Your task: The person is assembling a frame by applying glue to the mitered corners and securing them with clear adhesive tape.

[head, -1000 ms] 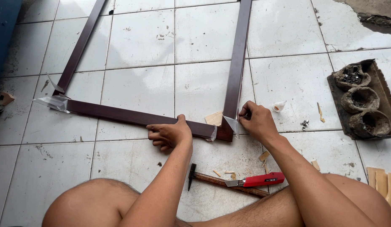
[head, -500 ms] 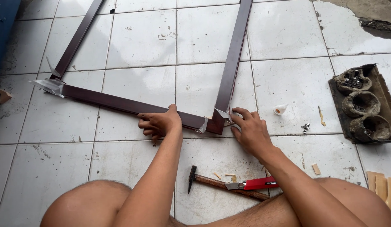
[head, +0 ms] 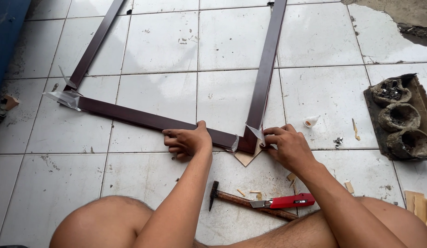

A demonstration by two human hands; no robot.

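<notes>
Left hand (head: 188, 140): fingers curled over the near rail of the dark brown frame (head: 149, 120), pressing it to the white tile floor (head: 163, 43). Right hand (head: 287, 146): fingertips pinched on clear tape (head: 256, 133) at the frame's near right corner. Hammer (head: 243, 202) and red utility knife (head: 287, 201) lie close behind the corner; open tile lies inside the frame.

Glossy dark-brown smooth frame (head: 149, 120) under the left hand (head: 188, 140), clear shiny tape (head: 256, 132) by the right hand (head: 287, 146), scuffed white glazed floor tiles (head: 158, 41), wooden-handled hammer (head: 250, 204), red plastic knife (head: 287, 201) near the hands.
</notes>
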